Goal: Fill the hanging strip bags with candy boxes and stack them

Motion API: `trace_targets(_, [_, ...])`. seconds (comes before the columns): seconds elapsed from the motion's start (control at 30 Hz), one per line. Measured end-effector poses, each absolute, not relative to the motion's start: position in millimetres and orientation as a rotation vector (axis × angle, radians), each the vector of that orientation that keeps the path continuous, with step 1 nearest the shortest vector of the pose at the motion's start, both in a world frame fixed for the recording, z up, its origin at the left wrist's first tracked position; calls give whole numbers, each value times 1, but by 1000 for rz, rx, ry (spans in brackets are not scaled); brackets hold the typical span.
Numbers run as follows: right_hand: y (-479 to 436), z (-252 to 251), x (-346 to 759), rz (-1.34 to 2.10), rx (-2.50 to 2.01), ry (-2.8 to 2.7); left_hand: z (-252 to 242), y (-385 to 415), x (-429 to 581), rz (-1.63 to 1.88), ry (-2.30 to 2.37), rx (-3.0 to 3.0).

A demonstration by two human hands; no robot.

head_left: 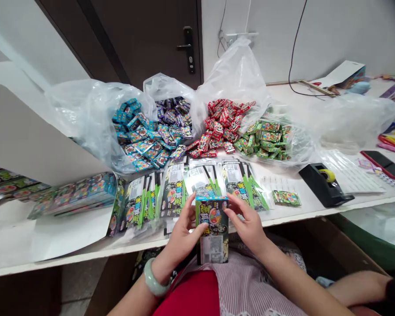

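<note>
Between my hands, just in front of the table edge, a small printed box (213, 221) stands upright above my lap. It is black and green with a blue top. My left hand (188, 230) grips its left side, thumb across the front and fingers behind. My right hand (246, 224) is closed at the upper right corner, thumb and fingers against the box. Behind it, flat black-and-green packaging sleeves (171, 193) lie in overlapping stacks on the table. Further back, small candy packs spill from plastic bags: blue packs (146, 147), purple packs (174, 114), red packs (224, 120) and green packs (266, 138).
A black tape dispenser (321, 184) stands at the right near the table edge, with a single green pack (286, 198) beside it. Further right lies a phone (386, 163). Wrapped boxes (82, 193) are stacked at the left. Another person's arm (358, 287) shows at lower right.
</note>
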State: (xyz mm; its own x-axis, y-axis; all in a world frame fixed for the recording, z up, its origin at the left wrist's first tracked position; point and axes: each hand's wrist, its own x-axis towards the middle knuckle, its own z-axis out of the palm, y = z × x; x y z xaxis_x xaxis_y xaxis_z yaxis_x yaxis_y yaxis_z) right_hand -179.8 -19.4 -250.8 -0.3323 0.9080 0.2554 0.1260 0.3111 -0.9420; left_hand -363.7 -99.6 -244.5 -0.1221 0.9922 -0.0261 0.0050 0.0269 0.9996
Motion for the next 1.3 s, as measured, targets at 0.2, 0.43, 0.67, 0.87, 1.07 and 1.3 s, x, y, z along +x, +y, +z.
trace_targets(0.2, [-10, -244, -179, 1154, -937, -1734, -243, -91, -367, 1249, 1321, 1121])
trace_targets(0.43, [3, -237, -178, 1345, -945, -1743, -226, -68, -371, 1267, 1331, 1071])
trace_targets(0.67, [19, -218, -183, 1559, -868, -1494, -224, -53, -373, 1468, 1471, 1099])
trace_targets(0.87, [20, -201, -172, 1423, -842, -1783, -209, -52, -370, 1412, 1443, 1205])
trace_targets(1.07, [28, -188, -179, 1749, -955, -1680, -195, -49, -364, 1384, 1417, 1054])
trace_targets(1.3, [22, -182, -176, 1595, -881, -1968, -190, -60, -376, 1339, 1319, 1288])
